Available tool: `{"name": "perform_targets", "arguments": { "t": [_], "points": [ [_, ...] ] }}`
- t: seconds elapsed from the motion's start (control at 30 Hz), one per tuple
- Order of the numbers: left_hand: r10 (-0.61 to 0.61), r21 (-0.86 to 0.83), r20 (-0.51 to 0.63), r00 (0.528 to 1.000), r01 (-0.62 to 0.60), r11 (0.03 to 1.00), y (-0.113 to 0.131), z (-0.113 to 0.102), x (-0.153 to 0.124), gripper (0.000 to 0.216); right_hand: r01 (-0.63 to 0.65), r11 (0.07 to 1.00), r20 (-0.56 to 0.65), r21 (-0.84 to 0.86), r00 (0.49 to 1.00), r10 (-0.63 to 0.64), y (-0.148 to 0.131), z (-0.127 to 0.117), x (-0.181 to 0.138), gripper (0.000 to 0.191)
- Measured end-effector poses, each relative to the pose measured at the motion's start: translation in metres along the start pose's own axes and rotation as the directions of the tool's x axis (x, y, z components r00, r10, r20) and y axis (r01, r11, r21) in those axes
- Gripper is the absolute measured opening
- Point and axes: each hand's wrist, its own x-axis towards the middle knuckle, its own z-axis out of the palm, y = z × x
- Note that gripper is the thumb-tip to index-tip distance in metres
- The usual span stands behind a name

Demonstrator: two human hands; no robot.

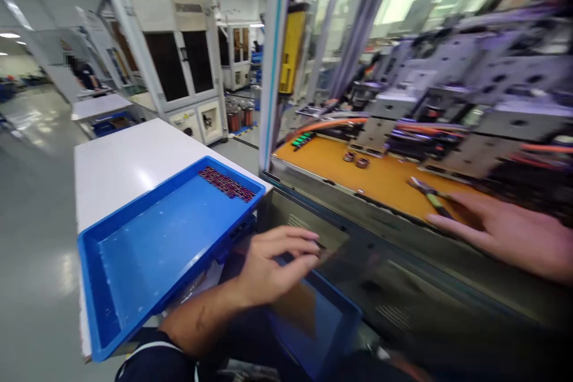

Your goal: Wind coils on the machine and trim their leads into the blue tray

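Note:
My left hand [277,265] hovers in front of the machine's lower edge, to the right of a blue tray [156,245]. Its fingers are loosely bent, with a gap to the thumb, and I see nothing held. In the tray's far corner lie rows of small dark-red coiled parts [226,184]. My right hand [505,230] reaches over the machine's orange work surface [322,158]. Thumb and fingers are apart around the handles of hand cutters or pliers [430,196] lying there; blur hides whether they touch. Two small copper-coloured coils [356,159] sit farther left on that surface.
Blurred metal fixtures [403,101] with orange cables line the back of the work surface. A green-and-black part [302,141] lies at its left end. A white table [129,149] carries the tray. Below my left hand is another blue tray [331,316]. Far left, a person [85,74] is visible.

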Motion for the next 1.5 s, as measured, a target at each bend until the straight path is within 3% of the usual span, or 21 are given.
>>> {"name": "perform_targets", "arguments": {
  "t": [0.03,0.17,0.3,0.4,0.47,0.57,0.67,0.77,1.17,1.37,1.5],
  "points": [
    [-0.021,-0.001,-0.01,1.0,0.021,1.0,0.0,0.0,0.002,0.012,0.016,1.0,0.032,0.016,0.999,-0.016,-0.01,-0.012,-0.011,0.048],
    [-0.073,-0.031,-0.021,0.997,0.073,0.997,-0.007,0.005,0.008,0.021,0.048,0.999,-0.063,-0.007,0.997,-0.048,-0.038,-0.034,-0.046,0.051],
    [-0.029,-0.058,0.024,0.999,0.03,0.998,-0.009,0.012,0.009,0.028,0.035,0.999,-0.163,0.035,0.986,-0.028,-0.061,-0.014,-0.095,0.065],
    [0.003,-0.031,0.051,0.999,-0.001,1.0,-0.005,0.016,0.007,0.029,0.08,0.969,-0.248,0.234,0.968,-0.02,-0.103,0.008,-0.145,0.054],
    [0.016,0.001,0.072,0.997,-0.016,1.0,-0.002,0.02,0.007,0.029,0.093,0.81,-0.197,0.579,0.98,0.029,-0.137,0.017,-0.176,0.045],
    [0.036,0.028,0.113,0.993,-0.039,0.999,0.002,0.025,0.006,0.031,0.032,0.447,-0.013,0.894,0.999,-0.046,-0.176,0.017,-0.205,0.053],
    [0.052,0.041,0.161,0.986,-0.059,0.997,0.005,0.03,0.004,0.034,0.013,0.21,0.014,0.978,0.992,-0.127,-0.19,0.011,-0.208,0.067],
    [0.055,0.039,0.195,0.979,-0.064,0.997,0.008,0.033,0.001,0.038,0.018,0.116,0.001,0.993,0.987,-0.161,-0.188,0.009,-0.201,0.073],
    [0.049,0.056,0.206,0.977,-0.062,0.997,0.007,0.025,-0.003,0.037,0.064,-0.013,-0.065,0.998,0.982,-0.178,-0.194,0.0,-0.189,0.081],
    [0.05,0.051,0.204,0.978,-0.062,0.997,0.005,0.025,-0.004,0.037,0.033,0.036,-0.027,0.999,0.988,-0.154,-0.195,-0.002,-0.192,0.063],
    [0.047,0.054,0.205,0.978,-0.059,0.997,0.005,0.024,-0.004,0.036,0.038,0.044,-0.031,0.998,0.987,-0.157,-0.196,-0.001,-0.192,0.065]
  ]
}}
